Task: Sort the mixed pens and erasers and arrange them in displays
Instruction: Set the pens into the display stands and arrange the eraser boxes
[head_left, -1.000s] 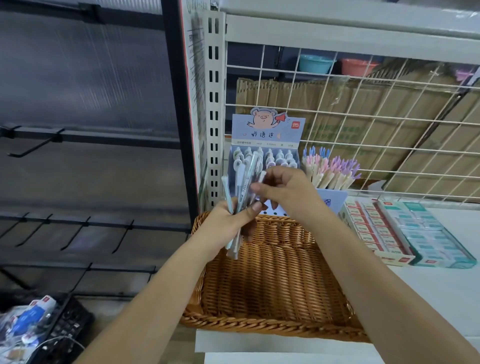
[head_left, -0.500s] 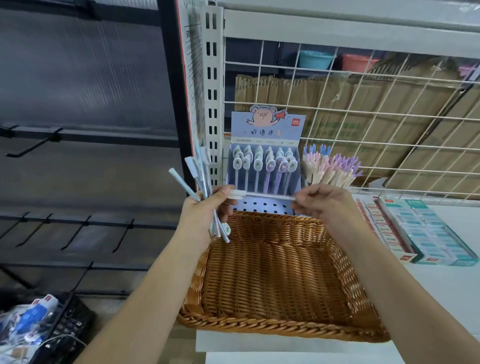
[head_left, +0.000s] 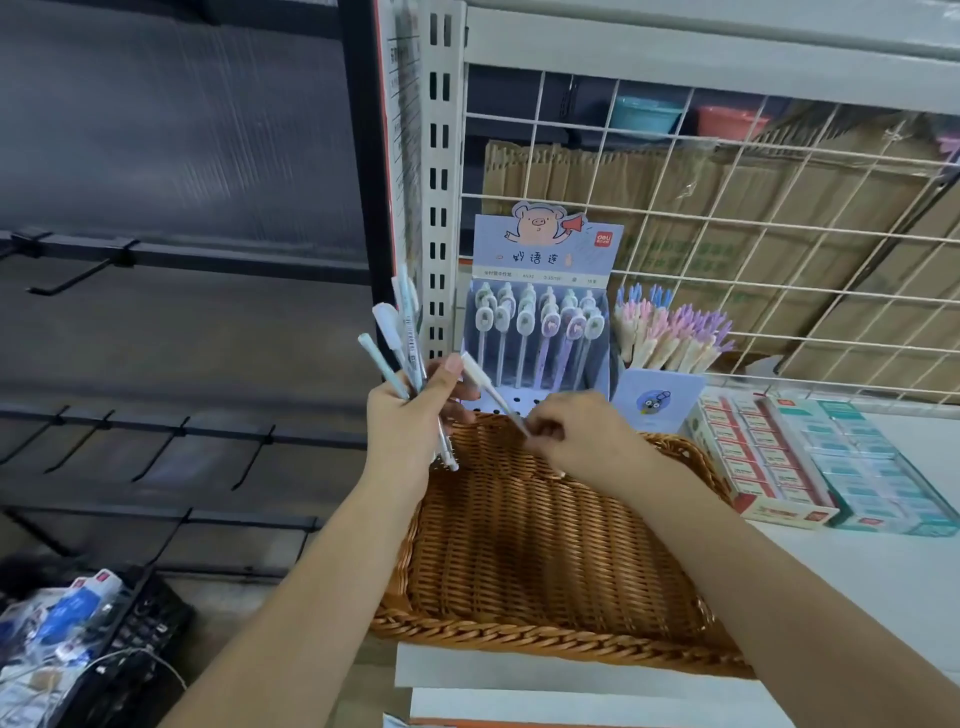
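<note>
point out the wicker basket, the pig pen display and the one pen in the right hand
wicker basket (head_left: 545, 636): head view, on its braided front rim
pig pen display (head_left: 545, 257): head view, on the header card under the pig
single pen (head_left: 493, 394): head view, mid-barrel, just below the cap

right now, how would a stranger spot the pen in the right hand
Find the wicker basket on the white shelf; both hands hover over its far rim. The right hand pinches one white pen by its lower end, cap slanting up-left. Unlike the bundle of pens fanned in the left hand, it is held singly.
</note>
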